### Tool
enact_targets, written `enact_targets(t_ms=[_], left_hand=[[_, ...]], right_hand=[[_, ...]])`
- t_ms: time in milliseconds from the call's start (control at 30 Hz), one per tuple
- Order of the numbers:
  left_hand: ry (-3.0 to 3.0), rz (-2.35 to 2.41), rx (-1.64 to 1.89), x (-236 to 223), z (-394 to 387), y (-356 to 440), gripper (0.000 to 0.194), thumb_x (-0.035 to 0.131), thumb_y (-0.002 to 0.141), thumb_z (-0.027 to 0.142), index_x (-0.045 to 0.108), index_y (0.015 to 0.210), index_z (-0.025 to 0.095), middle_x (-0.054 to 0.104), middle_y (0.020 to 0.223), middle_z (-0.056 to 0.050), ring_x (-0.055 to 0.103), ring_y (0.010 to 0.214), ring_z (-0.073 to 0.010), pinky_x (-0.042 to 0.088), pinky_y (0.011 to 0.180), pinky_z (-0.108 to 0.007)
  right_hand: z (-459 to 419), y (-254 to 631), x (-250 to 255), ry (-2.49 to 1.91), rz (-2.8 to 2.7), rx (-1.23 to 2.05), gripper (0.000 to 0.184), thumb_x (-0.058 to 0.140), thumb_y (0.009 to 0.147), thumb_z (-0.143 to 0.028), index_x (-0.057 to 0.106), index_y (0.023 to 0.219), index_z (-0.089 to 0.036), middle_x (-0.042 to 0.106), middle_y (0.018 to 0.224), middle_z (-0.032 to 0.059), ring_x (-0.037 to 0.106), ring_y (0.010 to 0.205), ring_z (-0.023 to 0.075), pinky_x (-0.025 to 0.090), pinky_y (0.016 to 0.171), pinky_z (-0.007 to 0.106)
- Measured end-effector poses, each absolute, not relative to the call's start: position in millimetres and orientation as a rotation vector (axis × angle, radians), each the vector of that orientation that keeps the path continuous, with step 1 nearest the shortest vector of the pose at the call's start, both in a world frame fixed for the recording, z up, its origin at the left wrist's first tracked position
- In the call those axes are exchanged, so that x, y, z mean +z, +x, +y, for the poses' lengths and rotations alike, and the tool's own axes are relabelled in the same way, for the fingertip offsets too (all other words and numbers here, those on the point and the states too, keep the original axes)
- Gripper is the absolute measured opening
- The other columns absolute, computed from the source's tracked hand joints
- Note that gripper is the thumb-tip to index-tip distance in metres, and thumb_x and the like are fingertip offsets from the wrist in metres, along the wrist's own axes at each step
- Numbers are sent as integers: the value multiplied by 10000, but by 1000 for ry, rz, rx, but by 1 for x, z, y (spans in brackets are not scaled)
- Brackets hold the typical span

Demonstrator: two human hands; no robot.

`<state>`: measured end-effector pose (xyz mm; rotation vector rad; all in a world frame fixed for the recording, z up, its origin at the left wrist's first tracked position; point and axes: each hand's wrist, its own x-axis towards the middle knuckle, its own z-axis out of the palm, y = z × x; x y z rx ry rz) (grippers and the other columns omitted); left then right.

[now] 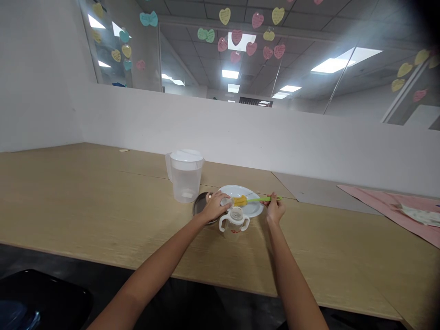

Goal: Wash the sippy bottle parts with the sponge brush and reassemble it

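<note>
My left hand (216, 206) is closed around a small clear cup-like piece (226, 201), its opening turned to the right. In my right hand (275, 208) is the green handle of a bottle brush (258, 199). The yellow brush head (239, 200) points left, at the mouth of the clear piece; whether its tip is inside I cannot tell. Just below stands a clear baby bottle (234, 227) with two white handles, its top uncovered. Behind the brush lies a white plate (254, 210). A dark round dish (198, 206) sits partly hidden under my left hand.
A translucent lidded pitcher (186, 181) stands left of the dish on the wooden table (103, 197). At the far right lies a pink cloth (378, 199) with a pale patterned item (421, 214) on it. A white wall (206, 123) closes off the table's back.
</note>
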<state>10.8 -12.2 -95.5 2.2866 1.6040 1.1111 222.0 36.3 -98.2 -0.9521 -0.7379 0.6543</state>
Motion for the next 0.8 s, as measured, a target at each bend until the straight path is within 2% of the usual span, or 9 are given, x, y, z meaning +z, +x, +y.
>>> enact_targets(t_ms=[67,167,300,400,600,800], left_hand=[[2270,1559,1170,-93,-15,12,297,525,761,410,574,993,231,577,1113,-34,431,1134,-237,195,1006,-473],[2236,1488,1331,-89,-18,14,335,593,711,383,556,998,216,575,1095,-39,481,1068,-217,297,972,-406],[2181,1480,1425,-87,-21,15,443,610,707,301,477,1115,192,560,1108,-61,527,997,-191,405,874,-322],[2254,1540,1364,-86,-22,15,498,620,702,295,447,1155,182,556,1125,-70,522,1008,-203,404,876,-330],[2546,1540,1344,-84,-23,14,365,551,755,193,535,1117,239,512,1173,-53,444,1096,-204,336,953,-369],[2597,1356,1305,-79,-24,10,393,479,811,213,473,1202,250,502,1190,-50,436,1115,-180,346,966,-348]], right_hand=[[35,221,-97,-931,-718,674,424,557,638,-575,539,659,-152,457,353,-67,548,411,129,456,478,244],[34,221,-95,-918,-668,687,427,544,649,-577,528,658,-151,448,361,-70,541,402,120,451,461,235],[33,223,-93,-918,-605,654,417,530,666,-566,526,652,-149,457,390,-68,530,393,107,450,456,228],[33,224,-94,-928,-569,637,391,531,679,-542,530,650,-152,452,388,-67,528,396,108,453,458,228],[33,226,-93,-936,-498,605,344,517,706,-494,526,639,-157,445,391,-65,525,403,107,459,460,227],[33,229,-92,-959,-459,544,328,494,717,-491,505,635,-174,428,399,-73,497,388,101,475,467,239]])
